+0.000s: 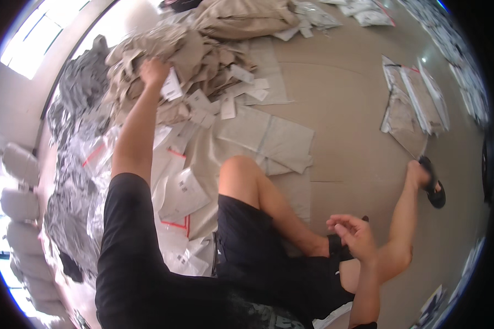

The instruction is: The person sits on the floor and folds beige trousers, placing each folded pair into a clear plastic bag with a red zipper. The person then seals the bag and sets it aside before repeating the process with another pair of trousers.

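My left arm stretches forward to a heap of loose beige garments [195, 55]. Its hand, my left hand [155, 72], is closed on the cloth of one beige garment, with the fingertips partly lost in the folds. White paper tags [171, 86] hang out of the heap beside the wrist. My right hand [355, 236] is raised above my bent leg, its fingers loosely curled and apart, with nothing visible in it. Between my knee and the heap lies a folded pale beige garment [266, 137].
Grey garments [74, 214] pile up along the left. Clear plastic bags with red edges [181, 194] lie beside my left arm. Packed beige garments in bags [417, 101] rest on the floor at the right, near my black sandal [434, 183]. White sacks [19, 205] line the far left.
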### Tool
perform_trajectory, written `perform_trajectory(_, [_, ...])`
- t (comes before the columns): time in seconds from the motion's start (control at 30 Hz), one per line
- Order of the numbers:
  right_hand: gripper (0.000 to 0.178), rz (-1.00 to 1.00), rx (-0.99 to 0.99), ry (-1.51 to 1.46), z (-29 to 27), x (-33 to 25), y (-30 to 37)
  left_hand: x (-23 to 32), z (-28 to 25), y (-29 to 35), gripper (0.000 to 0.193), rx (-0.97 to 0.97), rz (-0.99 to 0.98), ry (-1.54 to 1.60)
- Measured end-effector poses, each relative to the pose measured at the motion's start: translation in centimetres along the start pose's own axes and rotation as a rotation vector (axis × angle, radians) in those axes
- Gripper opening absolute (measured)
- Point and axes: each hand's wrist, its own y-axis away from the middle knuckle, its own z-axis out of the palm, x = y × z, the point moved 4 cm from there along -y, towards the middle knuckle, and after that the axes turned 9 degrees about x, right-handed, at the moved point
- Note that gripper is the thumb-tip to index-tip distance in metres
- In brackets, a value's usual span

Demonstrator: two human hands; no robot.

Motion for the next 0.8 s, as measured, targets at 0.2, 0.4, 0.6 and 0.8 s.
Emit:
perform_trajectory(0.2, [0.032, -0.059, 0.052, 0.204, 0.4, -0.6, 1.5, 1.7, -1.3, -1.6, 0.026, 0.166, 0.237, 0.048])
perform_trajectory(0.4, [0.07, -0.177, 0.092, 0.21, 4.1, -1.6, -5.7, 8.1, -11.9, 7.6, 0.016, 0.122, 0.601, 0.318])
perform_trajectory(0.6, [0.103, -0.815, 0.378, 0.315, 15.5, -8.9, -13.8, 14.3, -25.6, 21.8, 0.012, -0.027, 1.059, 0.882])
perform_trajectory(0.8, [0.03, -0.775, 0.375, 0.309, 14.2, -15.4, -16.1, 16.2, -27.7, 18.0, 0.022, -0.399, 0.58, 1.439])
